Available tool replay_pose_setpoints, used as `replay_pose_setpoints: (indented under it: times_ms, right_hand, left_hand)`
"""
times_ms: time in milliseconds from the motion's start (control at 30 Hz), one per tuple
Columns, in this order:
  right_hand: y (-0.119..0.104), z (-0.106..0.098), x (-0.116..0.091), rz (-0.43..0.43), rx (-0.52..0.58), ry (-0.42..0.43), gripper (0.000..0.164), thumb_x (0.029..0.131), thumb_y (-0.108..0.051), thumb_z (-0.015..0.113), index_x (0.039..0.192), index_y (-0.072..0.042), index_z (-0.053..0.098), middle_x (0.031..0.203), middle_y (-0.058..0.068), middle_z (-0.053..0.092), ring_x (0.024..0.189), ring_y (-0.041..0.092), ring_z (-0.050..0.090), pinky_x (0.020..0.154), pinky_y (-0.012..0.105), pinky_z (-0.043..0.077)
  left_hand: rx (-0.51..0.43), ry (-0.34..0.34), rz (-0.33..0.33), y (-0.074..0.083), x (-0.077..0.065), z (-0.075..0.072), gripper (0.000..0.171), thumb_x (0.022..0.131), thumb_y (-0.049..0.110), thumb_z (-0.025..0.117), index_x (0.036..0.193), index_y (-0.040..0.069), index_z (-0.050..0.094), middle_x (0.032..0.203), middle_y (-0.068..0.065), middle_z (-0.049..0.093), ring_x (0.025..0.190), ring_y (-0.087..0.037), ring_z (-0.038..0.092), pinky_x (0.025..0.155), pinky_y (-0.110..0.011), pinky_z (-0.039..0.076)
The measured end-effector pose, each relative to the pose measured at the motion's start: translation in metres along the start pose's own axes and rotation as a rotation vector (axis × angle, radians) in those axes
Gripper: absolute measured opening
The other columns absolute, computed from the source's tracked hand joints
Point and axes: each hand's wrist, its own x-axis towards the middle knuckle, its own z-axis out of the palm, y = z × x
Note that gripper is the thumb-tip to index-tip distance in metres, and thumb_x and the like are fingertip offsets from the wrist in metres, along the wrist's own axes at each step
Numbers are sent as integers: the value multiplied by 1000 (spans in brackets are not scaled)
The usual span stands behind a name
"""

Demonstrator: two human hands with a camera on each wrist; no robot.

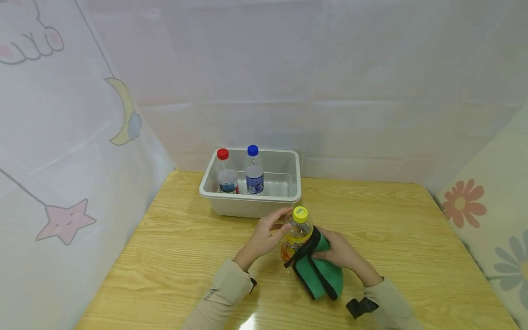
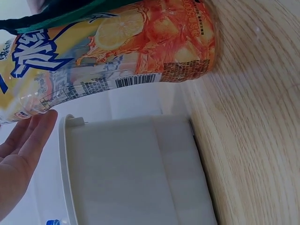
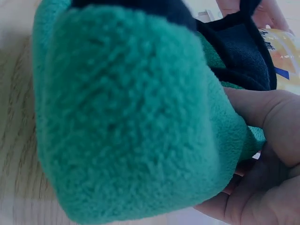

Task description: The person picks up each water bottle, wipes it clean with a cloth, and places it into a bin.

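A drink bottle [image 1: 298, 237] with a yellow cap and an orange-and-yellow fruit label stands upright on the table. Beside its shoulder is my left hand [image 1: 264, 236], thumb and fingers spread; in the left wrist view straight fingertips [image 2: 47, 117] come right up to the bottle [image 2: 145, 47]. My right hand [image 1: 340, 250] grips a folded green fleecy cloth [image 1: 319, 277] with black edging, thumb on the near side. That cloth overlaps the bottle's right side. Close up in the right wrist view, the cloth [image 3: 126, 122] fills most of the picture and the right hand [image 3: 267, 183] pinches its edge.
Behind the hands stands a light grey plastic bin [image 1: 251, 208]. Inside it, on the left, are a red-capped bottle [image 1: 227, 174] and a blue-capped bottle [image 1: 254, 172]. The wooden table [image 1: 392, 220] ends at a hanging white cloth backdrop [image 1: 350, 91].
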Motion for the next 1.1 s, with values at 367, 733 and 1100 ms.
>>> replay_pose_setpoints:
  times_ms: [367,733,1100]
  right_hand:
    - [4,-13,-19,-27,44,3,73,73,-15,77,135,-2,41,129,17,50,113,34,49,90,49,43]
    - [-2,-32,-29,-60,-1,41,73,72,-15,77,135,-2,41,129,17,50,113,34,49,90,49,43]
    - [-8,-47,-28,-101,-34,67,75,72,-15,77,136,-5,40,129,16,50,109,31,53,86,47,46]
  left_hand:
    - [46,3,40,-30,-1,7,32,90,-4,50,122,-6,50,120,-21,53,103,-34,54,81,-32,51]
    - [76,-15,29,-39,1,5,32,96,11,47,125,1,51,121,-14,53,104,-25,55,82,-27,50]
    - [41,-27,22,-41,6,6,34,97,11,44,128,1,48,123,-14,54,106,-25,55,82,-29,50]
